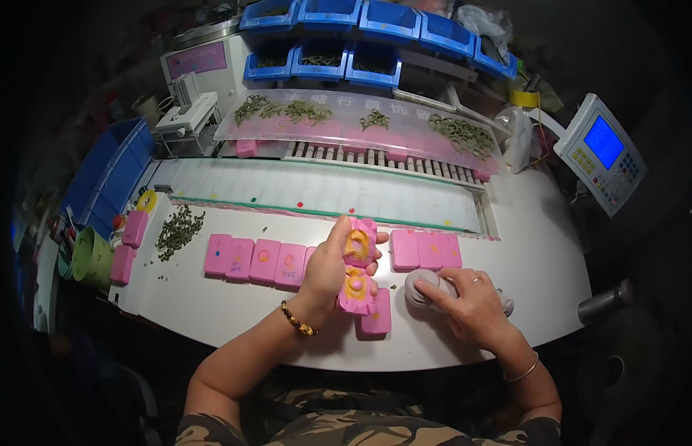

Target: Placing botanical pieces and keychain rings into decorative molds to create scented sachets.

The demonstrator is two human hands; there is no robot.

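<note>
My left hand [325, 266] is closed round a pink rubber mould [355, 293], whose two halves are folded open and face up. Both inner faces carry yellow-orange, ring-like hollows. At the right, my right hand [471, 306] grips a round greyish-white cloth bundle [413, 291] close to the table top. Its thumb and fingers press into the bundle's upper side. Just under the held mould lies another pink mould block [375, 321], partly covered. A row of pink blocks [265, 260] lies left of my left hand, and a few more pink blocks [429, 250] lie to its right.
A pile of small dark green pieces [181, 232] lies at the left. Behind runs a white conveyor belt [301, 195], with a clear shelf [361, 137] of green ring pieces above. Blue bins [375, 68] hang at the back. A control panel [603, 146] stands right, a green bin [91, 254] left.
</note>
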